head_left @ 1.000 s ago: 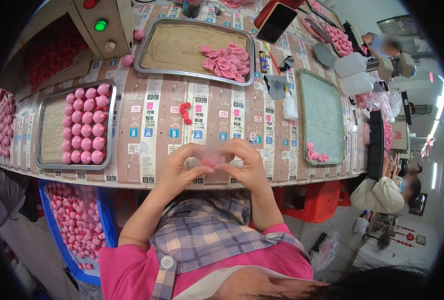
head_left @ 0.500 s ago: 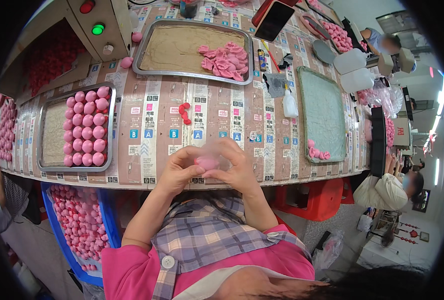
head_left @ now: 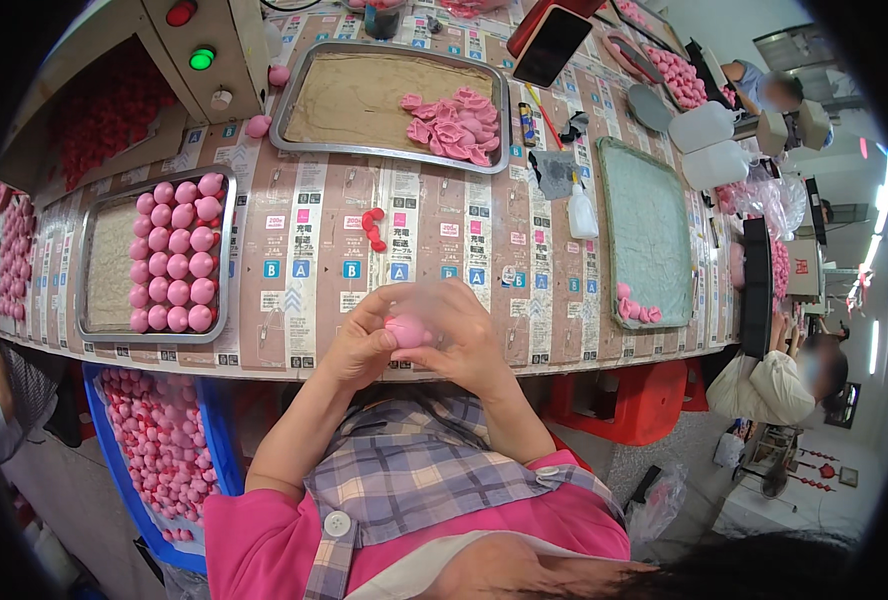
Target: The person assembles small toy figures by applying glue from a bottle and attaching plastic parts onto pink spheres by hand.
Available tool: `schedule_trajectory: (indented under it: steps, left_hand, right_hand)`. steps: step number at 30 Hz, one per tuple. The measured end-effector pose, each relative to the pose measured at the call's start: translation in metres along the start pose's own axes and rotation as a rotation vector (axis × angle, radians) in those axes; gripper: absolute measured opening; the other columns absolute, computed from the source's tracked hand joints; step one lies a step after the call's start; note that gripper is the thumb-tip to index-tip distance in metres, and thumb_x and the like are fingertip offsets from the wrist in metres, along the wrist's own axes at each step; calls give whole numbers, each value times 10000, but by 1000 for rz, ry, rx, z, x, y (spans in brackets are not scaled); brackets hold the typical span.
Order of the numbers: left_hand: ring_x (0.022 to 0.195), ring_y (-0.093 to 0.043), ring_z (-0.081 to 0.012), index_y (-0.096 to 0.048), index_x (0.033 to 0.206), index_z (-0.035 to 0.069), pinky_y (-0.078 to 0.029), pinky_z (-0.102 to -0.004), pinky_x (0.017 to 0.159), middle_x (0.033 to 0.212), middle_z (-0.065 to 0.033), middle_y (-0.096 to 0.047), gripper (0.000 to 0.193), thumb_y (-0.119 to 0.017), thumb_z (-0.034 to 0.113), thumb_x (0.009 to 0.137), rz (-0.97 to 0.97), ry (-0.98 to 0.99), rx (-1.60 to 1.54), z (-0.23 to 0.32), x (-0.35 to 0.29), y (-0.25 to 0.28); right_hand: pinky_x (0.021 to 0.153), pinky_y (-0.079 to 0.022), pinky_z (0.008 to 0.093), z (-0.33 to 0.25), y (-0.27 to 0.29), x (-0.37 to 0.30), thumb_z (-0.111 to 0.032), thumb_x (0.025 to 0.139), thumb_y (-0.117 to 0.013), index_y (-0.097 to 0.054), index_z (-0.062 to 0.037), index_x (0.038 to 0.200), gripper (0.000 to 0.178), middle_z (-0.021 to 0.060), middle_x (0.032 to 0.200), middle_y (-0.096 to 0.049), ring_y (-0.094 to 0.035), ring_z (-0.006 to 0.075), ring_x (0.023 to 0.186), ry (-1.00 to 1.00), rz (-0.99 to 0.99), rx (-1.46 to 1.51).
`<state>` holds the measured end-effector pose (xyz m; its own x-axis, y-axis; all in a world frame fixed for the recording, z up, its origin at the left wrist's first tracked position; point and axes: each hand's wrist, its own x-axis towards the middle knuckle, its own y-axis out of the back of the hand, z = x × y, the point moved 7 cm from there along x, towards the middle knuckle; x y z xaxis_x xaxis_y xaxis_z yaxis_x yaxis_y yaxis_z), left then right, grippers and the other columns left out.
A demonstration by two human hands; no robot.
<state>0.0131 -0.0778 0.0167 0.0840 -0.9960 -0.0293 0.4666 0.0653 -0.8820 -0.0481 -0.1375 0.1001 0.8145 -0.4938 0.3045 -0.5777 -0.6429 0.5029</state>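
Note:
At the near edge of the table a round pink ball-shaped piece (head_left: pixel 411 331), with a bit of red on its side, sits between my two hands. My left hand (head_left: pixel 362 343) closes on it, thumb pressed to the front. From the other side my right hand (head_left: pixel 472 340) curls round it, its thumb against the lower right of the ball; its upper fingers are smeared by motion. Beyond my hands a few small red pieces (head_left: pixel 374 230) lie on the table. To the left, a metal tray (head_left: pixel 89 265) bears rows of pink balls (head_left: pixel 177 265) with red undersides.
A far tray (head_left: pixel 354 100) has a heap of pink pieces (head_left: pixel 454 125). On the right stands a greenish tray (head_left: pixel 652 230) with several pink pieces, beside a white squeeze bottle (head_left: pixel 582 212). A machine (head_left: pixel 179 60) occupies the far left. Below, a blue crate (head_left: pixel 114 445) contains many balls.
The pink ball has turned between my fingers and shows more of its smooth face. My right fingers have shifted around it. The whole view has moved slightly.

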Motion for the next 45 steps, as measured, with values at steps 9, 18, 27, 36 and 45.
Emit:
schedule_trajectory:
  steps: [9, 18, 27, 36, 45]
  left_hand:
    - [837, -548, -171, -386, 1208, 90, -456, -311, 769, 1051, -68, -505, 600, -675, 233, 703, 13, 69, -199, -10, -2, -10]
    - [893, -502, -156, -405, 1190, 180, -413, -356, 839, 1013, -42, -500, 555, -649, 334, 716, 43, 76, -302, -16, 0, -14]
    - [1042, -449, -197, -420, 1141, 130, -345, -387, 941, 1012, -50, -511, 461, -601, 317, 760, 99, 87, -278, -24, -1, -5]
    - [1105, -403, -191, -426, 1132, 102, -340, -378, 953, 1131, -49, -448, 453, -621, 252, 751, -10, 114, -578, -37, 4, -14]
    - [954, -502, -168, -442, 1133, 74, -389, -299, 860, 982, -49, -530, 491, -665, 209, 716, 117, 41, -11, 3, 5, -5]
  right_hand:
    - [668, -409, 335, -16, 4, -1, -209, 552, -710, -579, -51, 862, 371, 71, 820, -568, -521, 248, 746, 203, 115, -162]
    - [654, -413, 323, -17, 3, 1, -228, 556, -716, -584, -46, 841, 363, 66, 788, -573, -532, 237, 732, 212, 120, -164]
    - [639, -430, 324, 3, 8, -10, -150, 559, -755, -594, -15, 826, 340, 91, 789, -584, -550, 240, 731, -40, 288, 94]
    - [607, -397, 292, -17, 11, -7, -151, 577, -710, -624, -60, 891, 338, 52, 737, -559, -507, 199, 666, 79, 349, -118]
    - [701, -424, 323, -1, 14, -5, -99, 605, -688, -585, -31, 922, 340, 110, 854, -576, -545, 253, 812, -198, 209, 99]
